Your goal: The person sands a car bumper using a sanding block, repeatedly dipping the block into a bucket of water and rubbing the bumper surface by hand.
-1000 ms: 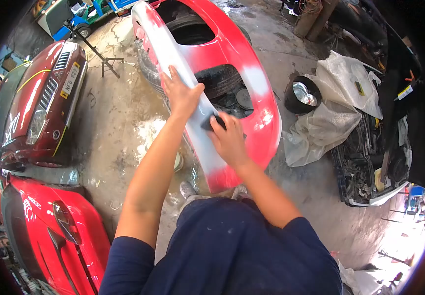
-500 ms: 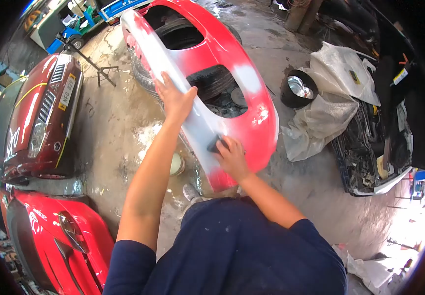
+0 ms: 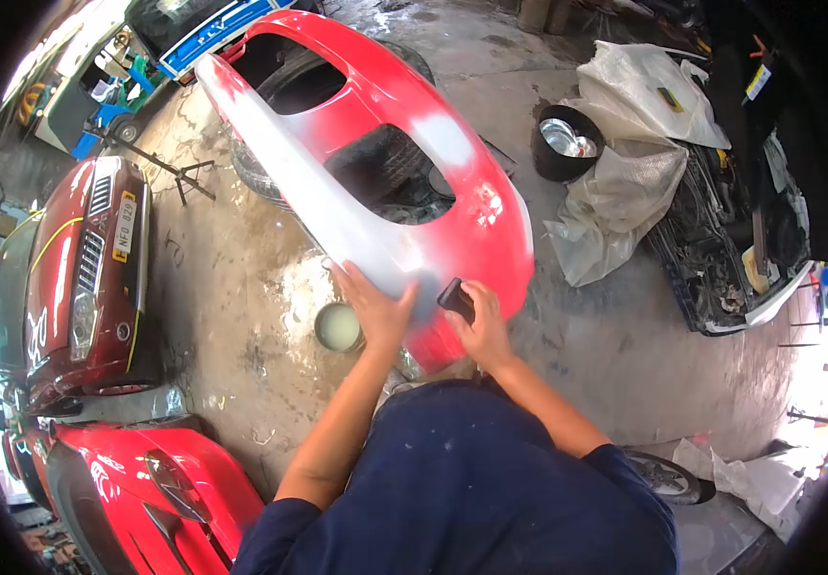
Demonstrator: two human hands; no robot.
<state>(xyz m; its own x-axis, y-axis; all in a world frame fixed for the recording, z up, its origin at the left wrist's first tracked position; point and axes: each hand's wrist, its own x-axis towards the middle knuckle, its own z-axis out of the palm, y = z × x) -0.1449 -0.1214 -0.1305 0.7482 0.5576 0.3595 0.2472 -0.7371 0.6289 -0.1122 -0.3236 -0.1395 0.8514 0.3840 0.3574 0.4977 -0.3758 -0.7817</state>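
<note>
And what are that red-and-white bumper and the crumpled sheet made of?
The bumper looks like molded plastic, though its coating leaves that open: glossy red, with duller whitish patches. The crumpled sheet seems thin plastic, slightly shiny, judging by its translucent folds.

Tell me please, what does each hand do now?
Left hand: open, no thing in its grip, laid on the bumper.
Right hand: closed on a dark block.

blk block (image 3: 456,299) in r grip (image 3: 483,331)
</note>
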